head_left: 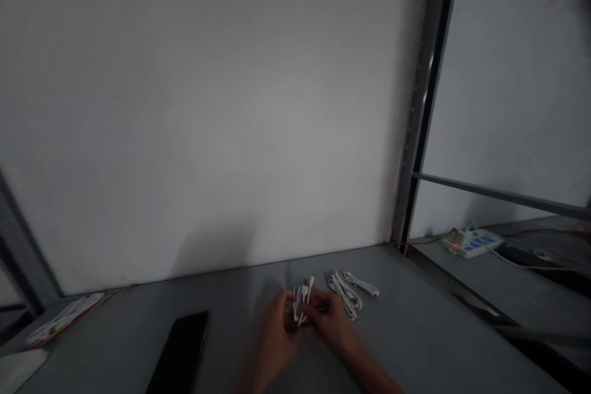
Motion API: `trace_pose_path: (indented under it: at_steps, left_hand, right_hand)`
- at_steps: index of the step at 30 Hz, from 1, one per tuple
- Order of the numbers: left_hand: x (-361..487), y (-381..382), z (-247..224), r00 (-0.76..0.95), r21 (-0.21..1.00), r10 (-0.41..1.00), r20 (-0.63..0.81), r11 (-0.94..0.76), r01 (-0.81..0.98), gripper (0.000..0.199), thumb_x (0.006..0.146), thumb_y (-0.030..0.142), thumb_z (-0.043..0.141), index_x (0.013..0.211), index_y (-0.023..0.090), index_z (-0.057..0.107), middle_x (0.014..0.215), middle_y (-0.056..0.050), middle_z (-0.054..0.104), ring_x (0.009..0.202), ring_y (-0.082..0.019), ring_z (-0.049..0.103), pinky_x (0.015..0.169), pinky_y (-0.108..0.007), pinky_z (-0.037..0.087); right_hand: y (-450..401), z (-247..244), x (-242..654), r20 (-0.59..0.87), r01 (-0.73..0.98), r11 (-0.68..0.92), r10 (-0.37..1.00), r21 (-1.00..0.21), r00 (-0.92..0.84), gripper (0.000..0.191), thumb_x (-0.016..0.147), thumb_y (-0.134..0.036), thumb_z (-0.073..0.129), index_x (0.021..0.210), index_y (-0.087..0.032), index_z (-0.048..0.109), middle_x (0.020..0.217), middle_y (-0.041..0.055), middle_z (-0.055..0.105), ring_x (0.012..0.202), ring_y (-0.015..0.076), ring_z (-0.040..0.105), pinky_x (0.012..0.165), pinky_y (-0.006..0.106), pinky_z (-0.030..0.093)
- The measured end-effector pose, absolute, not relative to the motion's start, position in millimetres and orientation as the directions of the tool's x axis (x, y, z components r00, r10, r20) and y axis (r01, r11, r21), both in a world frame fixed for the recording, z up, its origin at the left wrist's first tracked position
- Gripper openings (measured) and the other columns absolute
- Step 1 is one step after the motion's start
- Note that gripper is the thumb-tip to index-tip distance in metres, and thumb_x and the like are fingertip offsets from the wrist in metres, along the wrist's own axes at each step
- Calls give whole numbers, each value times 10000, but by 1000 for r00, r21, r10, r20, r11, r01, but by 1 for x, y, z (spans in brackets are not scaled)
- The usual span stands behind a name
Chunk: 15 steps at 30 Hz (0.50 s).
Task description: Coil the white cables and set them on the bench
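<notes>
Low in the head view, my left hand (277, 333) and my right hand (329, 319) come together over a grey tabletop (397, 320). Between them is a small bundle of white cable (302, 303), gripped from both sides, with its connector tips sticking up. The hands are slightly blurred. Just to the right of my right hand lies a loose group of coiled white cables (346, 293), not touched by either hand.
A black smartphone (180, 352) lies face up near the front left, and another white cable bundle (64, 319) lies at the far left. A white wall rises behind the table. Right of a metal upright (418, 98), a power strip (471, 242) sits on a lower shelf.
</notes>
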<state>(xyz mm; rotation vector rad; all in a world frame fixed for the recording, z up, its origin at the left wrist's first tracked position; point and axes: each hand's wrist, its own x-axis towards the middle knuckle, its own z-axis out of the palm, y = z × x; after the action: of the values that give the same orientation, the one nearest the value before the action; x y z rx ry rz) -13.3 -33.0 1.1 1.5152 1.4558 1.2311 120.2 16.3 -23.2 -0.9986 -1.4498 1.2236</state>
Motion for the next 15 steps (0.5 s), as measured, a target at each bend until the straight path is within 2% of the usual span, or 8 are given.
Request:
trace_pose_path:
  at_steps: [3, 4, 7, 10, 15]
  left_hand:
    - [-14, -31, -1, -29, 877, 977, 210, -175, 448, 115, 660, 225, 665, 763, 176, 647, 799, -47, 663, 736, -203, 638, 662, -277, 483]
    - [-15, -30, -2, -35, 869, 977, 209, -169, 464, 80, 671, 238, 658, 718, 174, 662, 781, -51, 663, 715, -201, 634, 652, -275, 473]
    - [-17, -26, -6, -29, 884, 984, 174, -143, 445, 170, 701, 330, 658, 672, 168, 696, 729, -63, 675, 670, -201, 633, 628, -271, 453]
    - [-23, -22, -9, -74, 894, 985, 158, -111, 434, 260, 716, 409, 641, 623, 168, 676, 651, -44, 672, 663, -201, 632, 627, -264, 440]
    - [-45, -18, -12, -259, 840, 953, 155, 11, 543, 142, 707, 256, 599, 588, 185, 571, 580, 6, 633, 627, -181, 630, 627, -248, 418]
  right_hand:
    - [18, -24, 121, 189, 18, 203, 939, -979, -288, 380, 656, -527, 702, 617, -153, 647, 586, 51, 637, 586, 202, 619, 563, 271, 468]
    - [18, -23, 121, 202, 37, 223, 931, -974, -303, 381, 673, -520, 688, 595, -150, 640, 565, 44, 624, 558, 188, 601, 542, 261, 448]
    - [18, -23, 121, 211, 99, 251, 929, -963, -304, 361, 743, -466, 612, 564, -152, 623, 540, 35, 606, 511, 166, 567, 511, 249, 412]
    - [19, -26, 123, 180, 163, 224, 953, -961, -245, 342, 787, -406, 518, 566, -166, 620, 558, 49, 625, 533, 183, 587, 532, 265, 428]
    - [27, -36, 130, 156, 333, 148, 988, -931, -2, 256, 768, -360, 524, 601, -189, 617, 607, 61, 649, 600, 213, 607, 580, 289, 422]
